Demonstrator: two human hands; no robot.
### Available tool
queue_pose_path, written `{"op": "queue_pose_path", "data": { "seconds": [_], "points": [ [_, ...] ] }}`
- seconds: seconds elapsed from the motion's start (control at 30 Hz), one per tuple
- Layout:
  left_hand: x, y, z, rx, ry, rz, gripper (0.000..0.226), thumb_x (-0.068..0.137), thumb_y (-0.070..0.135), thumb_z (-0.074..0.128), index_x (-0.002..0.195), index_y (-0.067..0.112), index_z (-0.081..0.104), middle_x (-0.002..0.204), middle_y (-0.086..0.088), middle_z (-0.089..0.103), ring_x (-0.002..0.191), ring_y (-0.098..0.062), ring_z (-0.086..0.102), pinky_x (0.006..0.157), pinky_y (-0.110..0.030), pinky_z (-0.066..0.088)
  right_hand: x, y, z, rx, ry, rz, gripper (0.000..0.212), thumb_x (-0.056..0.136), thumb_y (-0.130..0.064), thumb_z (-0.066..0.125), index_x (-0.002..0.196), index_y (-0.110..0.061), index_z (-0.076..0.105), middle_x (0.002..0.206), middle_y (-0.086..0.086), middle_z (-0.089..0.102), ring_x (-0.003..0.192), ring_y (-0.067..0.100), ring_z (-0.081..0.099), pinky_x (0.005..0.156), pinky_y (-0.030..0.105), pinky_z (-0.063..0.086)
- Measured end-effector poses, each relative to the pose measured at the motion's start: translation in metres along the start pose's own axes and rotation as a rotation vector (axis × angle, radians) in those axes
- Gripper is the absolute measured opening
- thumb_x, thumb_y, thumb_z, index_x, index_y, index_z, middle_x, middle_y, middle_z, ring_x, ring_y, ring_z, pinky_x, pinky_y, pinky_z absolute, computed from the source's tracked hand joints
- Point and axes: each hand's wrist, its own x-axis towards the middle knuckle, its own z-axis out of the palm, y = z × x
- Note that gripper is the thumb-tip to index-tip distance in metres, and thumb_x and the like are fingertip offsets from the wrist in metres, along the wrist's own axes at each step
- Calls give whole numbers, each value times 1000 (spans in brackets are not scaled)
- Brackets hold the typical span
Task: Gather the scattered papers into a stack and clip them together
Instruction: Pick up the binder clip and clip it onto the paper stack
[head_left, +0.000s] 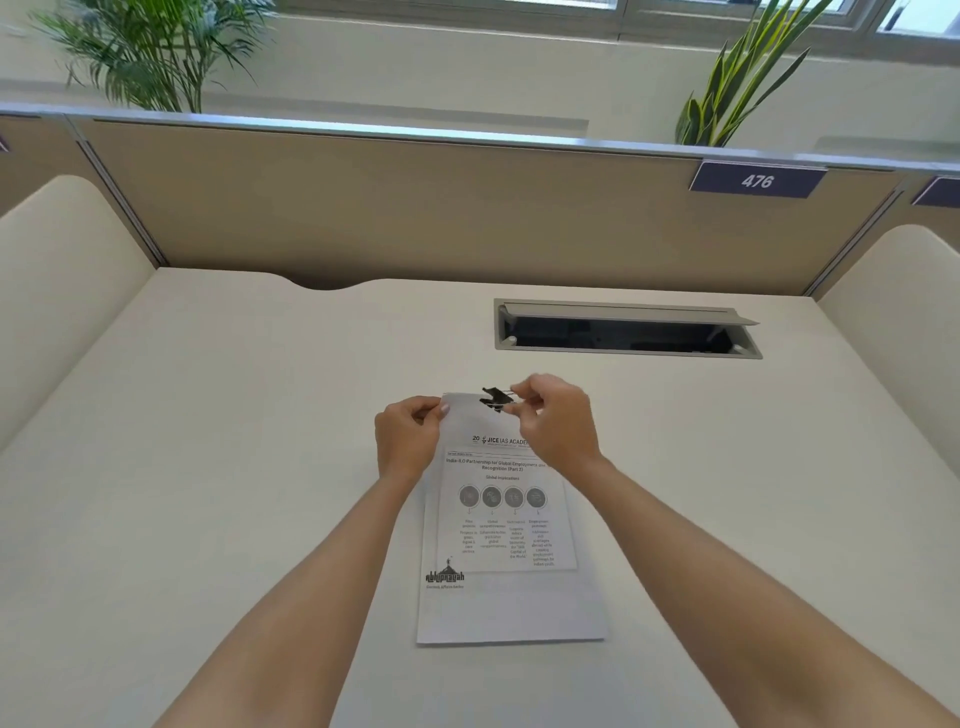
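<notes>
- The left hand (410, 441) pinches the top corner of the paper stack (509, 597), which lies on the counter (260, 467).
- The right hand (556, 421) squeezes the binder clip (496, 399) at that edge — a slipped lever could snap it shut, missing the lower sheets.

Office study carrel — numbered desk bay

Cream desk (260, 415) with padded partition (415, 208), seat plate "476" (757, 181), flip-lid cable hatch (626, 328) — potted plants (145, 52) beneath windows.

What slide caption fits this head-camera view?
Left hand pinches the paper stack at its top corner; right hand holds a black binder clip at the top edge.
</notes>
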Motion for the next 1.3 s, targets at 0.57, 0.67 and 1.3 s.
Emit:
{"op": "queue_pose_path", "data": {
  "seconds": [0.57,0.67,1.3],
  "points": [
    [-16,15,-7,-114,37,157,6,79,12,74,83,15,78,64,26,65,54,7,60,52,-7,45,31,-56,-24,-371,-266,-271,14,80,-12,68,94,-9,71,98,3,72,88,27,65,76,28,44],
    [-17,18,-10,-128,44,170,6,79,11,75,82,14,78,64,27,65,54,7,61,53,-8,46,33,-63,-29,-430,-307,-308,18,81,-14,68,98,-10,70,101,3,71,92,26,64,77,32,48],
    [-32,46,-15,-271,73,206,18,80,9,73,82,27,77,73,21,72,66,-2,68,59,-21,56,43,-93,-44,-519,-410,-291,23,75,-18,73,98,-16,70,99,1,69,91,25,63,75,31,48]
  ]
}}
